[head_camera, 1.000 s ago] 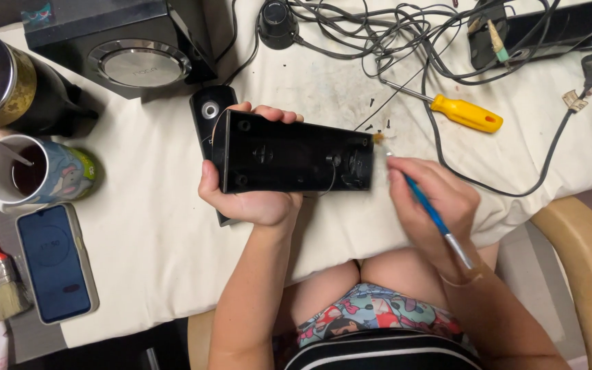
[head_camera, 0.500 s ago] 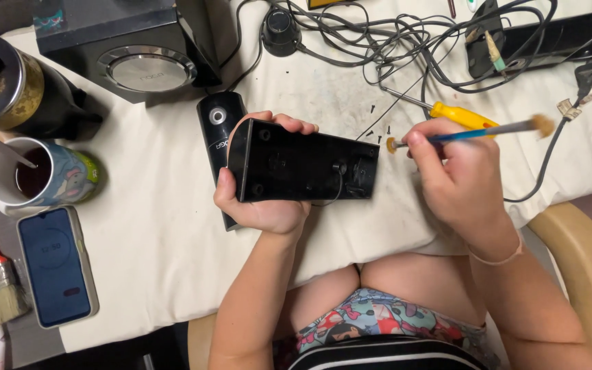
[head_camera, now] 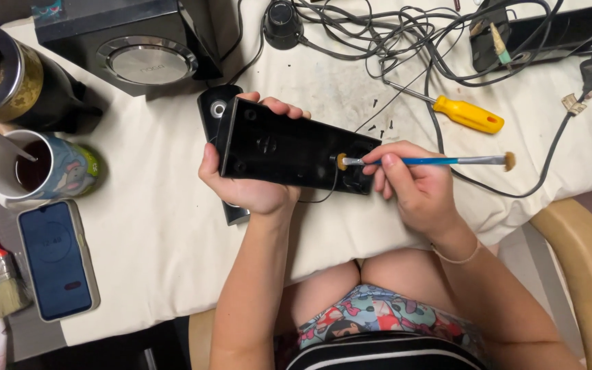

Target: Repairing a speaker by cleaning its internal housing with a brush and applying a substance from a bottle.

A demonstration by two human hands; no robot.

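Over a cloth-covered table (head_camera: 173, 260), the person's left hand (head_camera: 244, 185) reaches up from below, fingers wrapped around a black speaker panel (head_camera: 296, 151) held flat above the lap. The right hand (head_camera: 416, 188) pinches a thin blue-handled brush (head_camera: 423, 161), its bristle tip touching the panel's right end. A yellow-handled screwdriver (head_camera: 467, 114) lies just beyond; a patterned mug (head_camera: 42, 171) and a dark-screened phone (head_camera: 56, 260) sit at left.

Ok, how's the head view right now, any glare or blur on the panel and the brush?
Head view: sharp, evenly lit. The black panel in the left hand shows only faint sheen, no glare. The brush in the right hand is crisp, no motion blur. Soft shadows lie under the hands; the edges bend slightly.
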